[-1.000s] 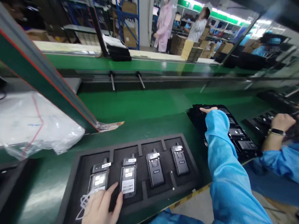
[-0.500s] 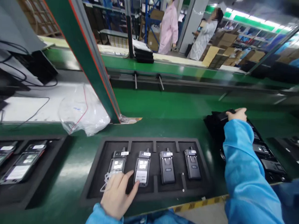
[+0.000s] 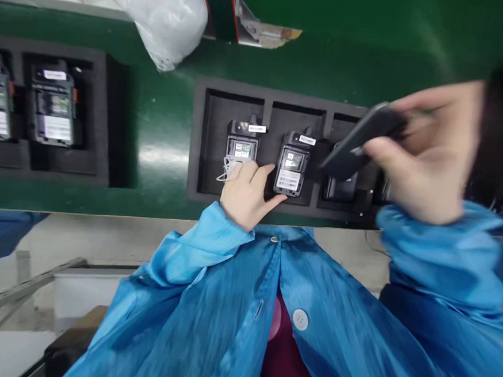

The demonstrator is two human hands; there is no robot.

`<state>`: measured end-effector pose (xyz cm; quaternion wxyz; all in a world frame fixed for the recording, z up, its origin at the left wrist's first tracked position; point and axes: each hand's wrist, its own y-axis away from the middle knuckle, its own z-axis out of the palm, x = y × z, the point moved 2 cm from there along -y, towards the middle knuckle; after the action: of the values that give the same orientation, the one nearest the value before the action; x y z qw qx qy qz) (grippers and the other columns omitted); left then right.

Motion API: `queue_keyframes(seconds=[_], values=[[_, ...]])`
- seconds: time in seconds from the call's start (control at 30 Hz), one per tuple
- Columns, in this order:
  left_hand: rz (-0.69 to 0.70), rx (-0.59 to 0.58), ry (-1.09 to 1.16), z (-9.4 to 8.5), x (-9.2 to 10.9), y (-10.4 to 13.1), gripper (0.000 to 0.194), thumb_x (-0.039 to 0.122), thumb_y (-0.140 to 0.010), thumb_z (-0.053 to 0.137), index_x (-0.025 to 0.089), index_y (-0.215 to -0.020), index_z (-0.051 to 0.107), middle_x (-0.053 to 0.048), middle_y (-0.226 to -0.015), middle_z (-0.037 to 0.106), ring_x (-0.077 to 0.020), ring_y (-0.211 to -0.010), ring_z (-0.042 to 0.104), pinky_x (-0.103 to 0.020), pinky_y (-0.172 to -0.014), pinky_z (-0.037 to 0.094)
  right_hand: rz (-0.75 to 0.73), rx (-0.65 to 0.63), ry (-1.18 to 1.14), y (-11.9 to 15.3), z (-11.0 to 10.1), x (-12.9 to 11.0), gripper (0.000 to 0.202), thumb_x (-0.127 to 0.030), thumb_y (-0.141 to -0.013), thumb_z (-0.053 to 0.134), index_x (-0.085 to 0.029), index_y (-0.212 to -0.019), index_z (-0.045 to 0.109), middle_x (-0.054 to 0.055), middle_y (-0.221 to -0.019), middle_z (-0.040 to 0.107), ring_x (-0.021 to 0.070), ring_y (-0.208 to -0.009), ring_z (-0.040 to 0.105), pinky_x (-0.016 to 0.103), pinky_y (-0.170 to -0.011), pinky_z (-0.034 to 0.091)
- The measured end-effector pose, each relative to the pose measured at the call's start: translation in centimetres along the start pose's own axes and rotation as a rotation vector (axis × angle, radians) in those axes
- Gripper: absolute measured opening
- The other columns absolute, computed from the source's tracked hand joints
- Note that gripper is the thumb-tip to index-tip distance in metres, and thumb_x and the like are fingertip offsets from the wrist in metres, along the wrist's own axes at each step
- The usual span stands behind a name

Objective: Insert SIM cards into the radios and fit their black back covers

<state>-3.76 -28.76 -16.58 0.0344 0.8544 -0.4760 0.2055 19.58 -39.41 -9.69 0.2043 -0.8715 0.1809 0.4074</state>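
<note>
My right hand (image 3: 434, 147), blurred by motion, grips a flat black battery cover (image 3: 361, 141) between thumb and fingers. It is raised over the right part of a dark foam tray (image 3: 197, 146). My left hand (image 3: 248, 194) lies over the tray's front edge, thumb and forefinger apart. Its thumb tip is close to the lower end of an uncovered handheld radio (image 3: 293, 162) with white labels. Another uncovered radio (image 3: 242, 143) is partly behind its fingers, with a looped white cord (image 3: 227, 169) beside them. A radio with a black back (image 3: 340, 187) lies partly hidden below the cover.
A second foam tray (image 3: 99, 118) with uncovered radios lies at left on the green bench (image 3: 163, 111). A clear plastic bag (image 3: 171, 21) and the foot of a post (image 3: 268, 34) are at the back. Dark items at far right are blurred.
My right hand has come back from the dark pile at right, carrying the black cover over the tray. My left hand stays by the two uncovered radios. The view has tilted down.
</note>
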Motion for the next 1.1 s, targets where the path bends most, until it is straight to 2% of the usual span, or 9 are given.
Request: queue_keyframes(seconds=[0.07, 0.13, 0.23, 0.5, 0.63, 0.77, 0.93, 1.1], values=[[-0.005, -0.029, -0.008, -0.1, 0.3, -0.3, 0.058, 0.052, -0.079, 0.071, 0.013, -0.121, 0.062, -0.01, -0.098, 0.06, -0.0283, -0.093, 0.057, -0.038, -0.083, 0.046, -0.044, -0.057, -0.17, 0.7, 3.6, -0.9, 0.033, -0.037, -0.083, 0.07, -0.021, -0.109, 0.055, 0.005, -0.108, 0.055, 0.0175, -0.097, 0.06, 0.035, -0.087, 0.052], [-0.026, -0.065, -0.008, -0.1, 0.6, -0.6, 0.057, 0.05, -0.079, 0.072, 0.014, -0.122, 0.061, -0.01, -0.101, 0.059, -0.0298, -0.095, 0.057, -0.039, -0.082, 0.047, -0.007, -0.13, -0.206, 1.2, 6.3, -1.0, 0.03, -0.034, -0.085, 0.069, -0.022, -0.108, 0.054, 0.003, -0.106, 0.055, 0.0156, -0.093, 0.06, 0.034, -0.085, 0.053], [-0.056, -0.099, 0.012, 0.0, 0.7, -0.7, 0.058, 0.051, -0.078, 0.073, 0.014, -0.121, 0.061, -0.01, -0.102, 0.058, -0.0308, -0.099, 0.057, -0.04, -0.083, 0.047, 0.044, -0.192, -0.13, 1.7, 8.0, -0.4, 0.032, -0.039, -0.086, 0.067, -0.024, -0.11, 0.052, 0.002, -0.107, 0.055, 0.0157, -0.092, 0.06, 0.035, -0.086, 0.054], [-0.057, -0.094, 0.059, 0.1, 0.5, -0.4, 0.058, 0.051, -0.079, 0.072, 0.013, -0.121, 0.061, -0.01, -0.102, 0.059, -0.0293, -0.101, 0.057, -0.039, -0.085, 0.047, 0.037, -0.25, -0.028, 1.5, 8.2, 1.3, 0.039, -0.05, -0.09, 0.058, -0.025, -0.117, 0.045, 0.004, -0.115, 0.055, 0.0183, -0.095, 0.06, 0.038, -0.087, 0.054], [-0.048, -0.086, 0.066, 0.2, 0.5, -0.4, 0.059, 0.051, -0.079, 0.072, 0.013, -0.122, 0.06, -0.011, -0.103, 0.058, -0.0297, -0.101, 0.056, -0.04, -0.087, 0.047, -0.002, -0.224, 0.193, 1.7, 8.4, 0.9, 0.038, -0.051, -0.092, 0.055, -0.026, -0.12, 0.047, 0.006, -0.118, 0.056, 0.023, -0.105, 0.056, 0.043, -0.094, 0.05], [-0.027, -0.071, 0.071, 0.3, 0.4, -0.4, 0.059, 0.05, -0.079, 0.072, 0.011, -0.122, 0.059, -0.011, -0.103, 0.058, -0.0298, -0.1, 0.055, -0.041, -0.087, 0.047, -0.041, -0.196, 0.451, 1.9, 8.3, 0.3, 0.043, -0.054, -0.093, 0.051, -0.022, -0.122, 0.051, 0.01, -0.119, 0.055, 0.029, -0.113, 0.05, 0.049, -0.099, 0.043], [-0.025, -0.073, 0.055, 0.3, 0.4, -0.4, 0.06, 0.051, -0.079, 0.072, 0.011, -0.121, 0.059, -0.011, -0.103, 0.057, -0.0295, -0.1, 0.055, -0.04, -0.086, 0.048, -0.069, -0.238, 0.505, 1.9, 8.6, 0.5, 0.046, -0.051, -0.094, 0.048, -0.018, -0.125, 0.053, 0.012, -0.12, 0.053, 0.0306, -0.114, 0.047, 0.052, -0.1, 0.038], [-0.025, -0.075, 0.051, 0.4, 0.4, -0.4, 0.058, 0.051, -0.08, 0.071, 0.012, -0.12, 0.059, -0.011, -0.103, 0.057, -0.0285, -0.099, 0.055, -0.04, -0.087, 0.048, -0.057, -0.254, 0.582, 2.1, 8.9, 0.6, 0.046, -0.051, -0.094, 0.045, -0.021, -0.129, 0.05, 0.014, -0.124, 0.049, 0.0333, -0.117, 0.044, 0.055, -0.101, 0.036]])
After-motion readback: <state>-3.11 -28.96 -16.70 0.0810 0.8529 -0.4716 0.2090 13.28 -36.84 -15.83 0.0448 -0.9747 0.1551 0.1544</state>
